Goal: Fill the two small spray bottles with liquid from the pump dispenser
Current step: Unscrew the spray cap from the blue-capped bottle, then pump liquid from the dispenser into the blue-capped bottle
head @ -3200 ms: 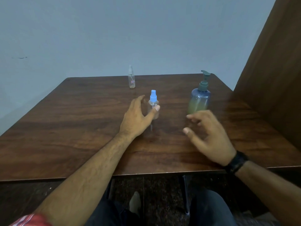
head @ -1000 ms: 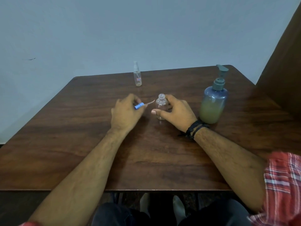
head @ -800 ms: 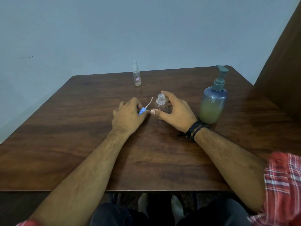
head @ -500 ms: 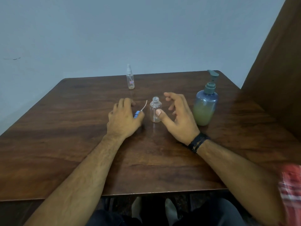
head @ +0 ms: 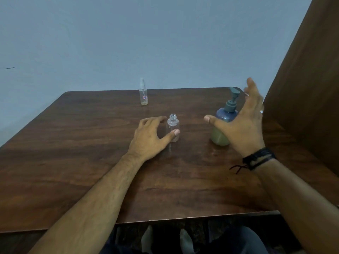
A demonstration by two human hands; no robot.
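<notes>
A dark brown, wood-grain tabletop (head: 91, 153) is filling most of the view, reflecting a soft sheen, with a plain pale blue-grey wall (head: 128, 33) standing behind it and a dark brown wooden panel (head: 311, 79) rising along the right side. A short dark mark is showing on the wall at far left.

Near the middle, a small clear plastic spray bottle with its cap off (head: 172, 127) is standing upright, its threaded neck open. The left hand (head: 149, 137) is curling around it, thumb tip pressing its front and fingers wrapping behind. Whether the grip is firm cannot be told.

To the right, a blue translucent pump dispenser with a grey-green pump head (head: 225, 119) is standing upright, holding yellowish liquid in its lower part. The right hand (head: 242, 123) is spreading open in front of it, fingers apart, holding nothing; a black braided band (head: 258, 158) is circling the wrist.

At the far edge, a slim clear capped spray bottle (head: 143, 92) is standing alone, wearing a small red-and-white label too small to read.
</notes>
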